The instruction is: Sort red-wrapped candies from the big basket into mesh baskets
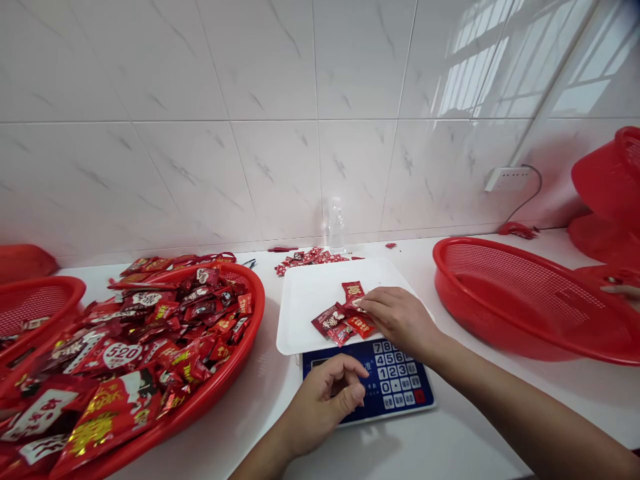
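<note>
Few candies (345, 319) sitting on scale tray (310, 300), at 9 o'clock of right hand (395, 317), fingers touching them, grip unclear. Left hand (325, 400) hovering loosely curled, empty, over scale display at 6.

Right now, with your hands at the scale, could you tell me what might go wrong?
The right hand rests on the white weighing tray beside the candy packets, so its weight may skew the reading. The left hand covers the scale's display, possibly hiding the figure or pressing keys.
</note>
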`<state>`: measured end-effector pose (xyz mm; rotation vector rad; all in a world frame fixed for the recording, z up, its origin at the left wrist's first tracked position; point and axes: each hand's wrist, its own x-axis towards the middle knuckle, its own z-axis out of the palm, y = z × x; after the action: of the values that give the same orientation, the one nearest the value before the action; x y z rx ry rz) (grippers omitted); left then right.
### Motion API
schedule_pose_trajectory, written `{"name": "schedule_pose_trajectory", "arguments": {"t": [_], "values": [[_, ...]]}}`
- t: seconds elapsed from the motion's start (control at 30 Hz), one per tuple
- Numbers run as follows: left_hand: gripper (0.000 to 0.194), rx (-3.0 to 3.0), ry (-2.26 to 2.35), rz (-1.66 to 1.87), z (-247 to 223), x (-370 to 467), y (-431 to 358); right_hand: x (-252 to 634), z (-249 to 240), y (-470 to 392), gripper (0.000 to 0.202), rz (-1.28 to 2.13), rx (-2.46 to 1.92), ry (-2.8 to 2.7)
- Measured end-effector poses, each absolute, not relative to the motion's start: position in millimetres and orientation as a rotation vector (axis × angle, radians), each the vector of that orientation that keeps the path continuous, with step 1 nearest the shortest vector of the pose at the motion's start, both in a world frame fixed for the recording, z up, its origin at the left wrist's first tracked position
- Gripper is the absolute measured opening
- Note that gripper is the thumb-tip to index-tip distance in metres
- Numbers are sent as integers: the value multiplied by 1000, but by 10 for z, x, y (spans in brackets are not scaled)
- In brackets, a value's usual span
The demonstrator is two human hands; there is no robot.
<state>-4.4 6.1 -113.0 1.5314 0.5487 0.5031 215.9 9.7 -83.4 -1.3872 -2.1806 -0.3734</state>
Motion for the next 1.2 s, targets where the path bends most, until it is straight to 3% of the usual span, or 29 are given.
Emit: {"name": "schedule_pose_trajectory", "arguments": {"t": [0.23, 0.47, 0.63, 0.87, 1.2], "values": [[36, 1533, 515, 503, -1143, -51, 48, 2212, -865, -81, 27, -289, -1432, -2178], [37, 1549, 511, 512, -1165, -51, 60, 2087, -783, -8, 76, 237, -1694, -2138], [39, 1538, 514, 517, -1210, -54, 88, 1871, -754, 226, 86, 373, -1745, -2232], [39, 1570, 475, 494, -1200, -57, 81, 1795, -809, 511, 75, 285, -1615, -2346], [37, 1622, 489, 497, -1230, -67, 82, 1878, -812, 737, 31, 56, -1382, -2321]]}}
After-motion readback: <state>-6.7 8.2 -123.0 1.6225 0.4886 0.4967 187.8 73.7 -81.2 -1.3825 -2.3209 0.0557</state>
